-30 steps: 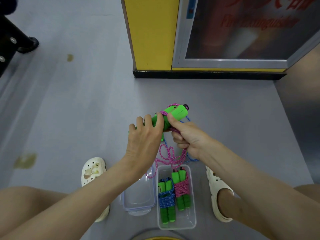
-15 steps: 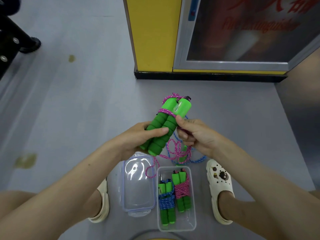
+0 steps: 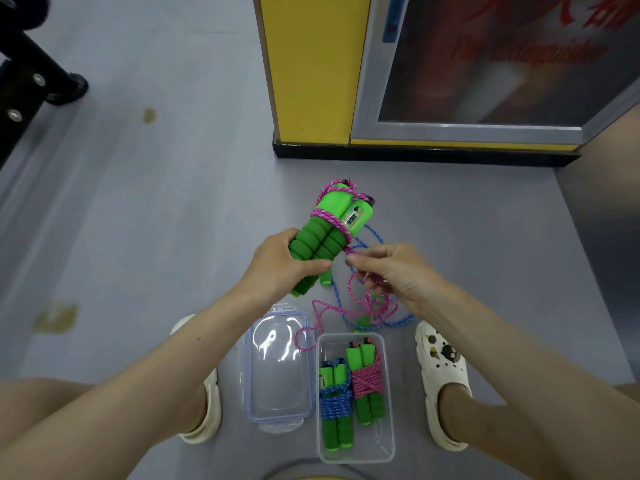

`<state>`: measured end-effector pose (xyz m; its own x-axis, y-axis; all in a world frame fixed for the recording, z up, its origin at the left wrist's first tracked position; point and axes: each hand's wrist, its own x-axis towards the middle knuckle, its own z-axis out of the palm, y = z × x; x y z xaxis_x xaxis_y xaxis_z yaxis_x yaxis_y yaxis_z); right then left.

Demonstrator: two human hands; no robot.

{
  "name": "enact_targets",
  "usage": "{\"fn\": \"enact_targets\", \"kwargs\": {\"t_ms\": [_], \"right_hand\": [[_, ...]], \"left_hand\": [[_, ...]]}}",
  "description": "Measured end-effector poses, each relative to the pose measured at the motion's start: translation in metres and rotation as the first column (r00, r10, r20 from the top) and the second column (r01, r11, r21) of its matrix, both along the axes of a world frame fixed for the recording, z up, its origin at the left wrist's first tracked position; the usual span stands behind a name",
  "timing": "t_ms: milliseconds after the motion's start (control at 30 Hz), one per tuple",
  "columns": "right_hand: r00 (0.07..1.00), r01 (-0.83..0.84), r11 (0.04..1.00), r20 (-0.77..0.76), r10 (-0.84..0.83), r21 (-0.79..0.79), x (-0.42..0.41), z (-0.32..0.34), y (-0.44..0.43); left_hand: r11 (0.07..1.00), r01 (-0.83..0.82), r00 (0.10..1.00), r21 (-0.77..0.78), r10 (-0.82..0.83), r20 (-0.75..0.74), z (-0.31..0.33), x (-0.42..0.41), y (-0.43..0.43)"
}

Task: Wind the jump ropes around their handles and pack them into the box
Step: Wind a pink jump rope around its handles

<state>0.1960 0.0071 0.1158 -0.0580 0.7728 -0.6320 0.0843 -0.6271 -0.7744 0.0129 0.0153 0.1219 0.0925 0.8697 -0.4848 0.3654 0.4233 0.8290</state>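
My left hand [image 3: 282,263] grips a pair of green foam handles [image 3: 327,233] held upright side by side, with a few turns of pink rope around their tops. Just right of the handles, my right hand [image 3: 391,271] pinches the pink rope [image 3: 356,299], whose slack hangs in loops down to the floor. A loose blue rope [image 3: 375,322] lies tangled beneath it. The clear plastic box [image 3: 388,448] on the floor between my feet holds a blue-wound bundle [image 3: 334,405] and a pink-wound bundle [image 3: 367,382].
The box's clear lid [image 3: 278,367] lies just left of the box. My white clogs [image 3: 441,382] flank both. A yellow and glass cabinet [image 3: 311,71] stands ahead on the grey floor. Black equipment legs [image 3: 31,84] are at the far left.
The handles tipped upright from lying sideways. My right hand moved lower right of them, drawing the pink rope. More turns sit at the handle tops.
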Motion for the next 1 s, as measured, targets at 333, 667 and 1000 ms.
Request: {"fn": "enact_targets", "kwargs": {"t_ms": [333,667,1000], "right_hand": [[0.997,-0.052,0.999,0.062,0.052,-0.003,-0.006,0.001,-0.002],[0.994,-0.098,0.992,0.039,0.101,-0.082,-0.009,0.004,-0.003],[0.996,-0.057,0.998,-0.068,0.057,0.000,-0.009,0.002,-0.003]], "left_hand": [[0.952,0.191,0.880,0.239,-0.058,-0.471,-0.004,0.003,-0.005],[0.806,0.433,0.615,0.403,0.062,-0.786,-0.008,0.009,-0.012],[0.677,0.642,0.374,0.360,0.133,-0.918,-0.009,0.014,-0.016]]}}
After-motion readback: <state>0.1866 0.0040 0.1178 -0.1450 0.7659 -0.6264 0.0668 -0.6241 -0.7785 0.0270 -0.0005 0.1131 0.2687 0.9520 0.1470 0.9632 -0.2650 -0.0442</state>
